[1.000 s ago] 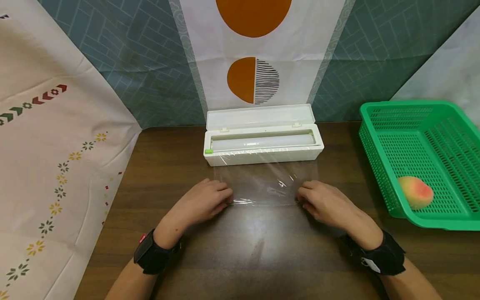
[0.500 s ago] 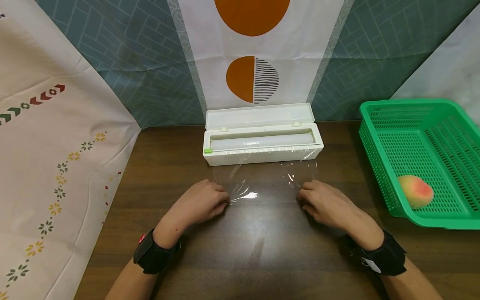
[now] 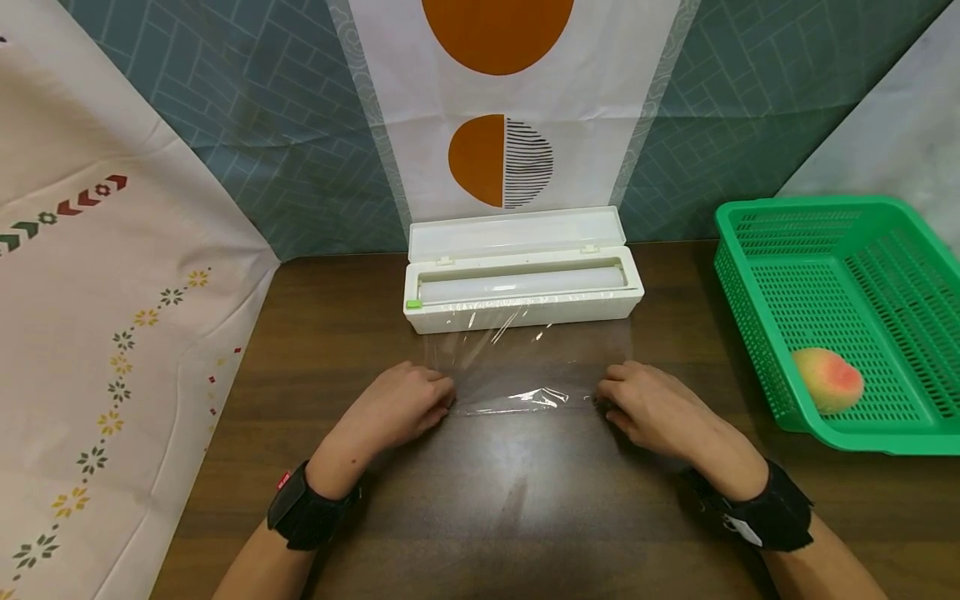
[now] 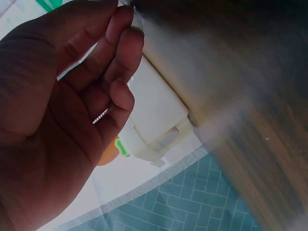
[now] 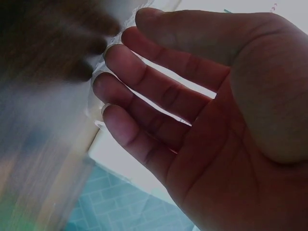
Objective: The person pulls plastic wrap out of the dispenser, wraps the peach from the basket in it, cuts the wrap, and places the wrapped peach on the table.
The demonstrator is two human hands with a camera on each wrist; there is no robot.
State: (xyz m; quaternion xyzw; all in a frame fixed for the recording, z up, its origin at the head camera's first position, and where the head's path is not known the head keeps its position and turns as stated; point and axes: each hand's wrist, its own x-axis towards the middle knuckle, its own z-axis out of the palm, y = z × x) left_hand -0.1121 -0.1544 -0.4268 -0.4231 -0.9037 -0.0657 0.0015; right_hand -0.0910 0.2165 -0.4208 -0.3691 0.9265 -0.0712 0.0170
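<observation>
A sheet of clear plastic wrap [image 3: 525,367] stretches toward me from a white dispenser box [image 3: 525,312], whose lid [image 3: 517,235] stands raised behind the roll [image 3: 521,283]. My left hand [image 3: 405,404] pinches the sheet's near left corner between thumb and fingertips. At the near right corner my right hand [image 3: 652,410] does the same, its thumb [image 5: 159,21] against the index fingertip in the right wrist view. In the left wrist view my left hand [image 4: 72,101] has its fingers curled, with the box end beyond them. Bright creases run along the sheet's near edge.
A green basket [image 3: 757,333] with a peach [image 3: 828,381] in it stands at the right on the brown wooden table [image 3: 495,517]. A green knob [image 3: 414,304] sits at the box's left end. Patterned cloths hang behind and at the left.
My left hand has shifted slightly left, widening the gap between the hands. Reflections on the wrap have moved and its near edge looks straighter. The right hand stays nearly in place.
</observation>
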